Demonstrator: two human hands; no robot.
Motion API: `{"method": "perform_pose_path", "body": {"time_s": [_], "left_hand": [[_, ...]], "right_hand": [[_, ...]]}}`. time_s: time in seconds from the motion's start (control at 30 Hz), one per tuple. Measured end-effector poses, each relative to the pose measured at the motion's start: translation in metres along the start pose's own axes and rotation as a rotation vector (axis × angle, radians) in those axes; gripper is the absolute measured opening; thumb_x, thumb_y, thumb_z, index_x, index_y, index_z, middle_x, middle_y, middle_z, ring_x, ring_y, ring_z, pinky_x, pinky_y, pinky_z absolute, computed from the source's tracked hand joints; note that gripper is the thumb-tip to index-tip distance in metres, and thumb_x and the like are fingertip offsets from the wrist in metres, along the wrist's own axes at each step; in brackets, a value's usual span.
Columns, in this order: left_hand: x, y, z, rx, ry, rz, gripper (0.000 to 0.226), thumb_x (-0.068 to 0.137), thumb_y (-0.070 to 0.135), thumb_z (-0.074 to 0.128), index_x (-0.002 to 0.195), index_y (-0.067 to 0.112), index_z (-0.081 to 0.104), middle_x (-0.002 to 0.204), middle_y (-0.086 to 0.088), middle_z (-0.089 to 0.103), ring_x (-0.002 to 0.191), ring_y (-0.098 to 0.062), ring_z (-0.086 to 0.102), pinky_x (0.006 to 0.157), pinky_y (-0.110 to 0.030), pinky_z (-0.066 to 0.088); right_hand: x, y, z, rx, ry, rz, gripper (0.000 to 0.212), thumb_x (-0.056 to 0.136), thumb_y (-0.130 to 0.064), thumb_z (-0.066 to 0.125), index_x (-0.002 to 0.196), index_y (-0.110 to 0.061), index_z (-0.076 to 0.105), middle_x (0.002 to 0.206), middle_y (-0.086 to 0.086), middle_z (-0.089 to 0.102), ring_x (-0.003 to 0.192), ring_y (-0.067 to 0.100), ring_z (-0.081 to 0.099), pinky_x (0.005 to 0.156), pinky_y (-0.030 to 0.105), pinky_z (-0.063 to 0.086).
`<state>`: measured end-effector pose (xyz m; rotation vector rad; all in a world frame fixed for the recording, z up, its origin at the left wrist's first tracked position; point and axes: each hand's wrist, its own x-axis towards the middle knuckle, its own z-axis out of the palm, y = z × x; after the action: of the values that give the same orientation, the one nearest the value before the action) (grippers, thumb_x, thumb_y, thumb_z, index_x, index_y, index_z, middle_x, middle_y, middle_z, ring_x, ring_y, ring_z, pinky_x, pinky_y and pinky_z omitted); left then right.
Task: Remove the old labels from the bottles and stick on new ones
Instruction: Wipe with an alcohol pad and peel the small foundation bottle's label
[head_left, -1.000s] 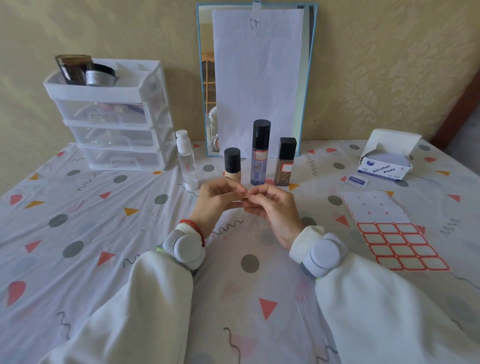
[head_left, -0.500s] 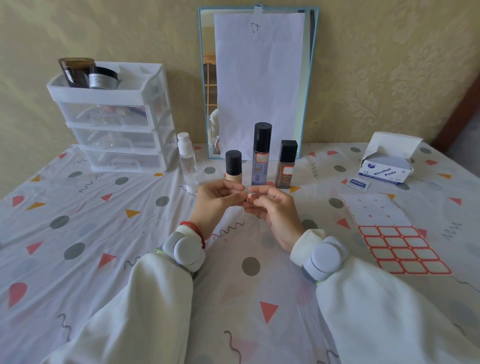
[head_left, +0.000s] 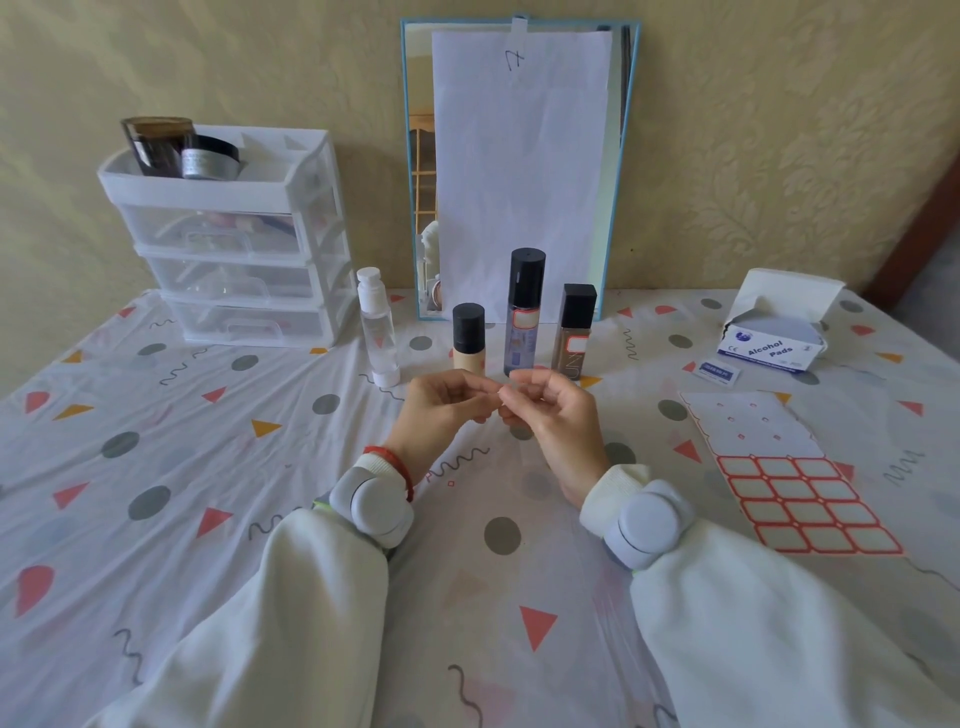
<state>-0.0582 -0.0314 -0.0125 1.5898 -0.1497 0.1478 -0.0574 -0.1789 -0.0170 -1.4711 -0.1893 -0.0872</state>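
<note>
Patterned cloth (head_left: 156, 519), white with grey dots and red triangles, covers the table against a yellowish wall, where a blue-framed mirror (head_left: 415, 171) leans with a sheet of paper (head_left: 519, 171) taped over it. Seen from the head camera, a person in white sleeves holds both hands together above the cloth: the left hand (head_left: 441, 415) and the right hand (head_left: 556, 421) have curled fingers whose tips meet, apparently pinching something small and pale between them; what it is cannot be told. Just behind the hands stand three black-capped bottles in a row: a short beige bottle (head_left: 468, 343), a tall bluish bottle (head_left: 524, 317) bearing a red-bordered label, and a brown square bottle (head_left: 575, 338) with a similar label. A clear bottle (head_left: 376, 332) with a white cap stands to their left, near a white drawer unit (head_left: 234, 249) topped with jars. At right lies a label sheet (head_left: 789, 488), its upper part peeled, and beyond it an open box of alcohol pads (head_left: 774, 332) with one sachet (head_left: 719, 370) beside it.
</note>
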Motion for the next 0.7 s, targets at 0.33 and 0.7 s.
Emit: {"method": "perform_pose_path", "body": {"time_s": [0.33,0.7], "left_hand": [[0.0012,-0.0006,-0.0011,-0.087,-0.031,-0.03,0.024,0.082,-0.01,0.062,0.082,0.012,0.071,0.076,-0.014,0.065,0.071,-0.023,0.059,0.066,-0.024,0.05],[0.0001,0.0014,-0.0011,-0.165,-0.068,-0.03,0.019,0.083,-0.015,0.056,0.079,0.0,0.067,0.074,-0.011,0.069,0.068,-0.024,0.065,0.066,-0.026,0.053]], "right_hand": [[-0.0006,0.003,0.0002,-0.077,-0.043,-0.036,0.007,0.087,-0.003,0.067,0.094,-0.001,0.068,0.083,0.009,0.073,0.072,0.018,0.072,0.066,0.024,0.058],[0.0003,0.0027,-0.0013,-0.119,-0.018,-0.116,0.02,0.082,0.008,0.065,0.078,-0.011,0.067,0.075,0.008,0.071,0.067,0.016,0.071,0.063,0.025,0.057]]}}
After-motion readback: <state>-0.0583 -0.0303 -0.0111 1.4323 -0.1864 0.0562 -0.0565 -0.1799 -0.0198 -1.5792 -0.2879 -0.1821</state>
